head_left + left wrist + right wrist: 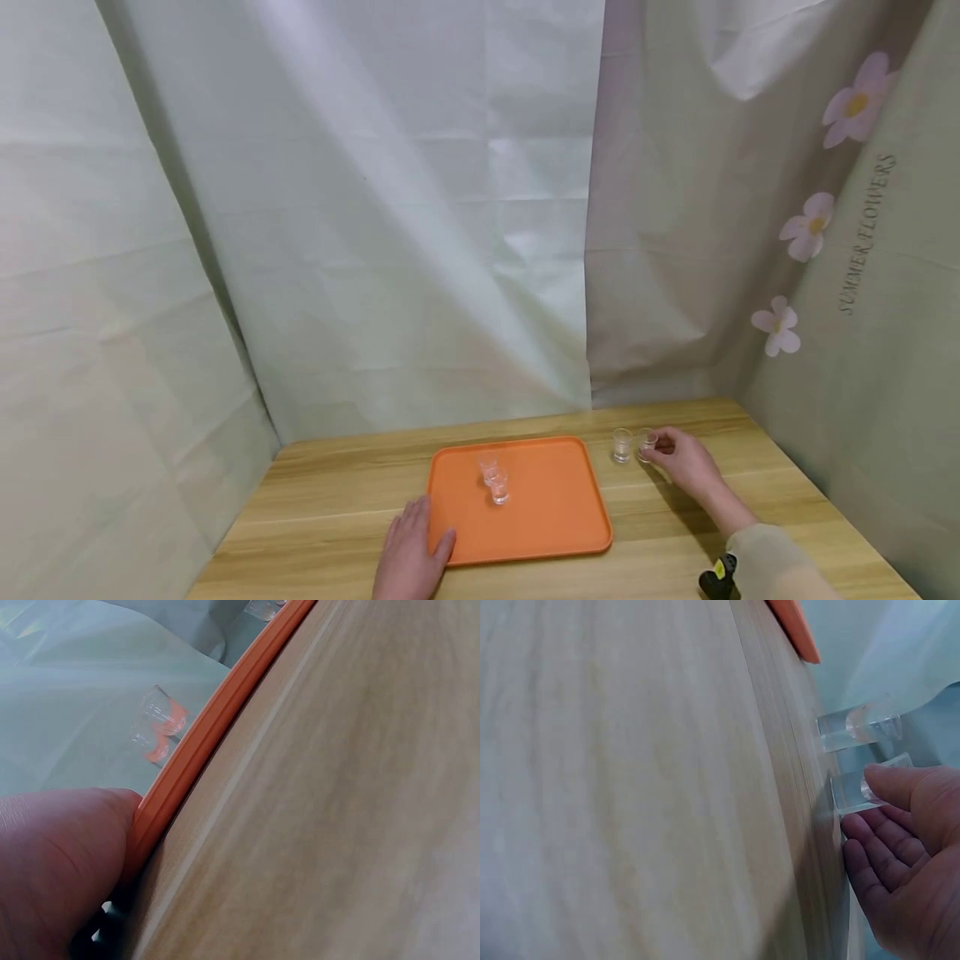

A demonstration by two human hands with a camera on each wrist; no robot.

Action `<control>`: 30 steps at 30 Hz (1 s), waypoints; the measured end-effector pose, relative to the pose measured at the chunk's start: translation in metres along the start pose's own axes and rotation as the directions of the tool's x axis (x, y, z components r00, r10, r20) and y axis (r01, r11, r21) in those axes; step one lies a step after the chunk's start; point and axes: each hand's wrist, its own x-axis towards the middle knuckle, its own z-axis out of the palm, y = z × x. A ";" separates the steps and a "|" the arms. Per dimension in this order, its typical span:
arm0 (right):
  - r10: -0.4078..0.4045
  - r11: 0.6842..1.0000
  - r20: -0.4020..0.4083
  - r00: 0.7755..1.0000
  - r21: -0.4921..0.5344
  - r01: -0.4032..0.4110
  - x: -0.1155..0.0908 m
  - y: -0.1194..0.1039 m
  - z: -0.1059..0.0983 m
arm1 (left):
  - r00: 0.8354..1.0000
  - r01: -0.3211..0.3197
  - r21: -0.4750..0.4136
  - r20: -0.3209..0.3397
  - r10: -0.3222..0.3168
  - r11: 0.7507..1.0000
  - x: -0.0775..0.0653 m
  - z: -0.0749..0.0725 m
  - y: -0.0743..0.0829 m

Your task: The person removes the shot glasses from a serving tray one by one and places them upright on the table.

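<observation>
From where I stand, it all turns on the sideways line between the right hand [681, 463] and the orange tray [551, 521]. That hand pinches a clear glass [644, 447], thumb against its side; the fingertips behind it are partly hidden, so I can't tell how many touch. The pinched glass stands upright on the wooden tabletop [337, 483], to the right of the tray and level with its far part. Just beside it, on the tray side, is a neighbouring glass [622, 447], also upright, so any straight path leftward runs past that 1 first.

The tray's long axis runs left to right, its right edge facing those 2 glasses. On it, left of the middle, are a front glass [499, 490] and a back glass [489, 470], so close that I can't tell whether they touch. The bare stretch lies to their right, on the side nearer the right hand.

The left hand [409, 553] is at the tray's near left corner, fingers straight along the left edge and thumb on the near rim. The hands are well apart, with the tray between them.
</observation>
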 end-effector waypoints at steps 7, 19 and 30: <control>0.005 1.000 0.006 1.000 0.016 -0.005 -0.001 -0.005 0.004 | 1.000 -0.013 0.007 -0.007 0.013 1.000 0.001 0.001 -0.007; 0.007 0.999 0.028 1.000 0.052 -0.009 -0.004 -0.008 -0.001 | 1.000 0.014 0.007 0.020 -0.014 1.000 0.003 0.004 -0.005; -0.126 0.986 -0.059 0.990 0.104 0.132 -0.021 -0.047 -0.003 | 1.000 -0.013 -0.002 -0.001 0.013 1.000 0.003 0.001 -0.005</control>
